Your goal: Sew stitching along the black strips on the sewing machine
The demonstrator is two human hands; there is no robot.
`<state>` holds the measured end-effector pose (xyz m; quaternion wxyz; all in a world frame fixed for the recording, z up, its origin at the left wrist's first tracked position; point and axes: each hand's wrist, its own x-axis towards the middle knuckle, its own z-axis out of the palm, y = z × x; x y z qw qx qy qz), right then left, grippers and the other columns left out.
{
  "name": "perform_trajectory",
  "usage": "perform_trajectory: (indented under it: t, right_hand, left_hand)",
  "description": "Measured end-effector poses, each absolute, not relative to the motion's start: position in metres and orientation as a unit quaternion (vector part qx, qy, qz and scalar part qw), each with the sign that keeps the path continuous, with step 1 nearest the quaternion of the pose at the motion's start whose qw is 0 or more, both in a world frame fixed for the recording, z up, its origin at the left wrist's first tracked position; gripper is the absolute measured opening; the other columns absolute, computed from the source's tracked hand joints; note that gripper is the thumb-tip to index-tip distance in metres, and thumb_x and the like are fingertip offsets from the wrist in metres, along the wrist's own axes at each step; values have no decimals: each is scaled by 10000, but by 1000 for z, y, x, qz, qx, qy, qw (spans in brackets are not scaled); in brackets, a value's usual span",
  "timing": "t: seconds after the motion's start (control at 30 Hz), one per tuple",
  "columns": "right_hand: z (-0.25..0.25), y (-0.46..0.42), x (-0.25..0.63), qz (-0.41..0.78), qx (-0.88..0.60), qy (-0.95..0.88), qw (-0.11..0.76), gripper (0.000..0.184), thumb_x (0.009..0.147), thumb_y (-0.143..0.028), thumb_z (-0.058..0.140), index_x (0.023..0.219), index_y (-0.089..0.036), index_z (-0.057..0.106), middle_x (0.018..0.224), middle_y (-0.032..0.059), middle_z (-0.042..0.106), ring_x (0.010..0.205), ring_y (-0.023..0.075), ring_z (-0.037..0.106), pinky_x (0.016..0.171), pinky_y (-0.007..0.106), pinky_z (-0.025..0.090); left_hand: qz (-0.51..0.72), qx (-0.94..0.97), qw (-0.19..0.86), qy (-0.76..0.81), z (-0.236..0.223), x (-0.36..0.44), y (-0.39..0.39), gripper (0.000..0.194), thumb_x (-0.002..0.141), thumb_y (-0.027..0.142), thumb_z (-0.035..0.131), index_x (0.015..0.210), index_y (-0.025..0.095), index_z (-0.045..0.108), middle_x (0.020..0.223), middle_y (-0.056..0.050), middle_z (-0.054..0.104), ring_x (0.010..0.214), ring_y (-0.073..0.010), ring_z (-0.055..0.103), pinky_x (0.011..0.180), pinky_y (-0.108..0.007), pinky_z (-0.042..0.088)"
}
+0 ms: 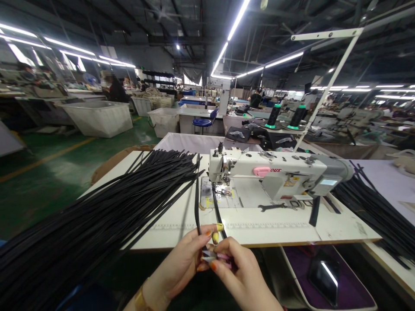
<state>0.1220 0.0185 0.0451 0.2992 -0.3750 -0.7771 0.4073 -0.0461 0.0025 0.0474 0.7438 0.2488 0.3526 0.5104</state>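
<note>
My left hand (181, 265) pinches the near end of a black strap (196, 203) that runs away over the table edge towards a white sewing machine (275, 175). A second black strap (216, 207) leads from the needle area back to my hands. My right hand (241, 270) is closed round small thread snips (215, 255) with pale blades, held against my left fingertips just in front of the table edge. A thick bundle of long black straps (97, 220) lies across the left of the table.
More black straps (372, 207) lie right of the machine. A wrench (272, 207) rests on the machine bed. Two thread cones (285, 116) stand behind. A purple-lined tray (327, 276) hangs below the table. White bins (99, 116) and other people are further back.
</note>
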Motion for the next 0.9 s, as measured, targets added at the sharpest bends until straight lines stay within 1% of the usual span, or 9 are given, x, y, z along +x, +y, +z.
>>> perform_trajectory:
  t: [0.17, 0.37, 0.53, 0.67, 0.9]
  right_hand:
    - [43, 20, 123, 382, -380, -783, 312, 165, 888, -351, 583, 804, -212, 550, 718, -19, 607, 636, 116, 524, 602, 236, 368]
    - [38, 22, 130, 419, -395, -741, 344, 176, 902, -376, 569, 846, -209, 568, 735, -21, 575, 649, 116, 500, 607, 229, 380]
    - [46, 22, 131, 433, -372, -752, 329, 139, 888, -349, 592, 893, -215, 557, 767, -24, 582, 675, 117, 509, 622, 223, 393]
    - [52, 21, 129, 415, -361, -772, 317, 116, 874, -323, 600, 867, -220, 548, 735, -33, 566, 646, 113, 492, 600, 225, 376]
    - [54, 22, 128, 408, -346, -786, 311, 99, 864, -297, 612, 887, -230, 541, 758, -40, 589, 652, 107, 505, 596, 218, 365]
  left_hand:
    - [508, 251, 749, 343, 44, -46, 3, 306, 860, 343, 650, 1103, 158, 667, 833, -48, 554, 667, -103, 473, 505, -189, 267]
    - [516, 255, 745, 337, 43, -46, 6, 275, 861, 321, 658, 1082, 159, 680, 816, -34, 540, 627, -80, 427, 490, -186, 247]
    - [505, 262, 749, 340, 47, -47, 5, 267, 863, 327, 651, 1074, 164, 678, 847, -49, 565, 658, -94, 457, 499, -186, 258]
    - [496, 269, 749, 348, 49, -46, 5, 275, 879, 339, 626, 1086, 163, 670, 822, -50, 566, 652, -101, 461, 505, -190, 266]
    - [486, 269, 748, 364, 52, -45, 4, 316, 835, 358, 676, 1082, 161, 677, 807, -49, 564, 625, -102, 452, 503, -192, 280]
